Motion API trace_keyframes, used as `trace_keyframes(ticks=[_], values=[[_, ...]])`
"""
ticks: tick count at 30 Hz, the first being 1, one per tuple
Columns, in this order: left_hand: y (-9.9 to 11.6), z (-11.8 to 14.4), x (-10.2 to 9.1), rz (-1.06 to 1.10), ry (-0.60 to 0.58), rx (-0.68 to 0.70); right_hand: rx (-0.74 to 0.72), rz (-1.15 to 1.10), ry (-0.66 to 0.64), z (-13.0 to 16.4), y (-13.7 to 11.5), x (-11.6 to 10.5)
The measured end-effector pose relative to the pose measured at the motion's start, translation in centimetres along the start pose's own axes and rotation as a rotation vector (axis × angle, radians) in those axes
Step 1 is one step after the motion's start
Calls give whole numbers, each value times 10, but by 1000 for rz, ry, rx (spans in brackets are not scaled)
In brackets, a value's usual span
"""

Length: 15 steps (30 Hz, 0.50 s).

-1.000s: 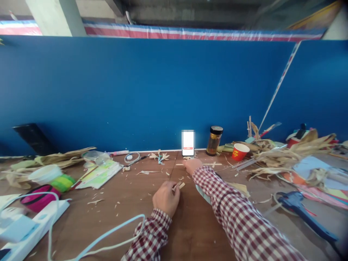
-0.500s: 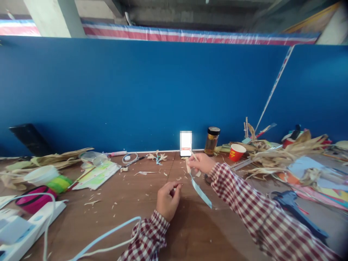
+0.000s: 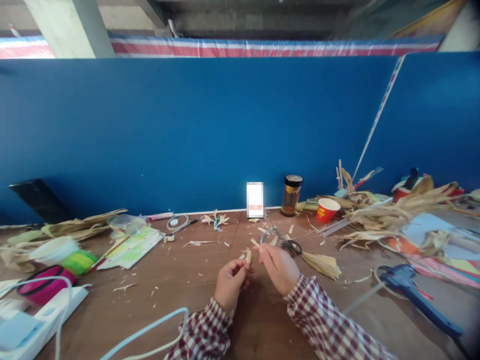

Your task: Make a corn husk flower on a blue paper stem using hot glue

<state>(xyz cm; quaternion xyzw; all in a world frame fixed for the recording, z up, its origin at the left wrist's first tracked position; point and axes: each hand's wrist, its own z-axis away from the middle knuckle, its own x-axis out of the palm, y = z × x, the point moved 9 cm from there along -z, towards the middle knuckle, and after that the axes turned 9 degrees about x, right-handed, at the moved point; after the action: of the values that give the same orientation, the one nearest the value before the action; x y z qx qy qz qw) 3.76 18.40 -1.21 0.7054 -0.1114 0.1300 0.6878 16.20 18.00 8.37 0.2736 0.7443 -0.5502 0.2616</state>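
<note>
My left hand is closed, pinching a small pale tan piece of corn husk upright between thumb and fingers. Just to its right, my right hand is closed too, with a thin pale strip sticking out past its fingertips toward the left. The two hands are close together but apart. Beyond the right hand lie scissors with black handles, partly hidden by it. A dry husk piece spreads out to the right of that hand.
A blue glue gun lies at right, near husks and a red paper cup. A lidded jar and a lit phone stand by the blue partition. At left are a power strip and white cable.
My right hand has come down and nearer the left one, uncovering the scissors and husk piece. The light blue strip no longer hangs below it. A husk piece now shows in my left hand.
</note>
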Motion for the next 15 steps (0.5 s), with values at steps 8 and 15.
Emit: trace_keyframes(ticks=[8, 15], values=[[-5, 3, -5, 64, 66, -153, -11, 108, 16, 8, 18, 12], [-8, 2, -5, 44, 59, -157, 23, 106, 61, 9, 21, 14]])
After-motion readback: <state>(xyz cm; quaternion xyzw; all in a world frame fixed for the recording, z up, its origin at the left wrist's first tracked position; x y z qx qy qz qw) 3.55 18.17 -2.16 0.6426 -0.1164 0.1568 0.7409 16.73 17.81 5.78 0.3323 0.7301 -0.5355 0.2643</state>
